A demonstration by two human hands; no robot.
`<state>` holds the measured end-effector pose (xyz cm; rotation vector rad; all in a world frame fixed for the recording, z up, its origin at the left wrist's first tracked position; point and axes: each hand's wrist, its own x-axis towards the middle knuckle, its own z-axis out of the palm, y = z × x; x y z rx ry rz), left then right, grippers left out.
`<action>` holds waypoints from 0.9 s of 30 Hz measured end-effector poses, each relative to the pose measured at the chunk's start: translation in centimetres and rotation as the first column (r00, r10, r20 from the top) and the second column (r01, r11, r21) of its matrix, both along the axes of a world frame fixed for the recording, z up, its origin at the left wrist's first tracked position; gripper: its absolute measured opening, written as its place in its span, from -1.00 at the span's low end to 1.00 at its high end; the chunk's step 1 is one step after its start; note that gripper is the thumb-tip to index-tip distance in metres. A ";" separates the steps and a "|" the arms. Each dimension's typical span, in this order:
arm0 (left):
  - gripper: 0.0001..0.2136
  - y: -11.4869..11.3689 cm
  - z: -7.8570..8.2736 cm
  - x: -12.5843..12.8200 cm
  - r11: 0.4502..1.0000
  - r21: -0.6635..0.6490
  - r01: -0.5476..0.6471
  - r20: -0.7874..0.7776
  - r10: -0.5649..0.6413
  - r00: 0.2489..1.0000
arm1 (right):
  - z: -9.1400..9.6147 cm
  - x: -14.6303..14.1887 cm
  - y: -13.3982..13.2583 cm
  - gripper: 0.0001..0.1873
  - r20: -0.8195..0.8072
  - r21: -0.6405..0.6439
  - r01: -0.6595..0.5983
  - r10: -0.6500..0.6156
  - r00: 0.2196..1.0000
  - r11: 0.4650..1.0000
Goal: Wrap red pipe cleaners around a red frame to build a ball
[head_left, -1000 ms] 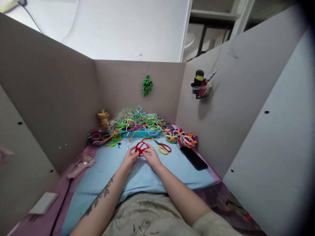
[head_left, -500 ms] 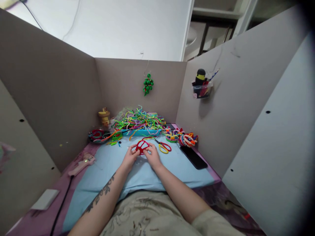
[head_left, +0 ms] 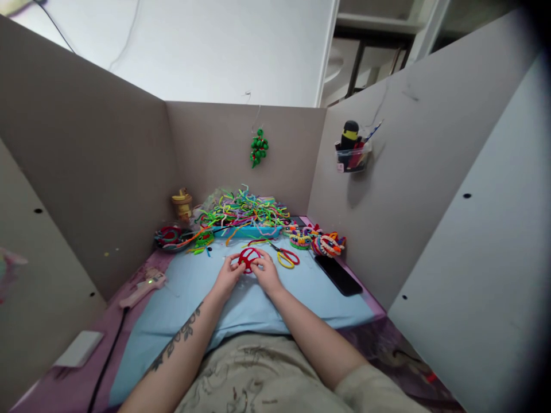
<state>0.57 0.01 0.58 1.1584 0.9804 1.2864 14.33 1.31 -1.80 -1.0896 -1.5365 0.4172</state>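
Note:
A small red pipe-cleaner ring with spokes is pinched between both my hands over a light blue pillow. My left hand grips its left side with closed fingers. On its right side my right hand does the same. Just to the right of my right hand lie scissors with red and yellow handles. Behind the ring, a blue tray holds a heap of many-coloured pipe cleaners.
Finished coloured pipe-cleaner pieces and a black phone lie at the right. At the left are a dark bowl and a glue gun with a cable. Grey partition walls enclose the desk, with a green ornament hanging.
Both hands kept hold of the red ring and turned it slightly. Nothing else moved.

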 end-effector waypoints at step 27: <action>-0.70 0.1 -0.4 -0.1 0.944 0.267 -0.192 -0.170 0.242 0.955 | 0.8 0.0 -1.5 -0.84 0.189 0.121 0.038 -0.061 0.980 0.992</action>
